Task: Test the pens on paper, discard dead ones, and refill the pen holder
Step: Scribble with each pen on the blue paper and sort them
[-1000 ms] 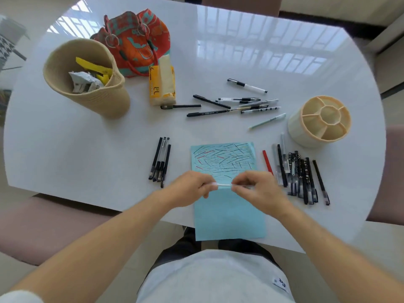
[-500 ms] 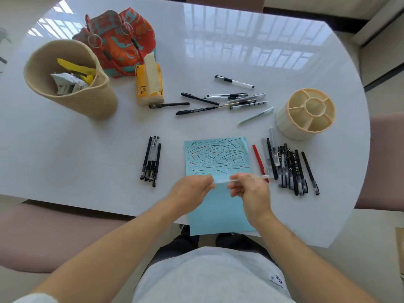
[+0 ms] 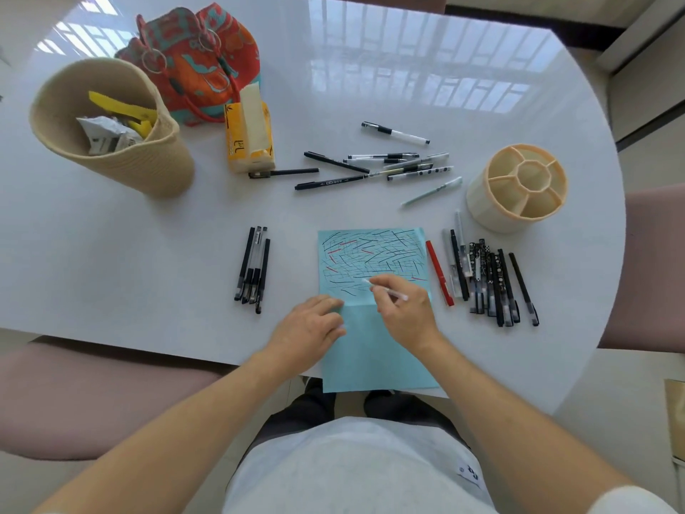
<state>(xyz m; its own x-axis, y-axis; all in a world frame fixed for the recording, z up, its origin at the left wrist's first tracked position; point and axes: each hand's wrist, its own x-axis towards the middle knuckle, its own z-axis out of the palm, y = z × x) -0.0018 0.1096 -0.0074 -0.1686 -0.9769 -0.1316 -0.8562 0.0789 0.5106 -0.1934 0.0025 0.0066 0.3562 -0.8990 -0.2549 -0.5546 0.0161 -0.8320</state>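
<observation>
Head view: left hand lies palm down, fingers loosely extended, pressing the left edge of the light-blue paper sheet against the glossy white table. Right hand, just beside it, pinches a slim translucent pen between thumb and curled fingers, tip angled up-left onto the sheet's scribbled upper half. Left of the fingers lies a tight row of black pens; right of them, a larger pen row. Beyond that stands the cream, ribbed, compartmented pen holder, cylindrical, upright.
</observation>
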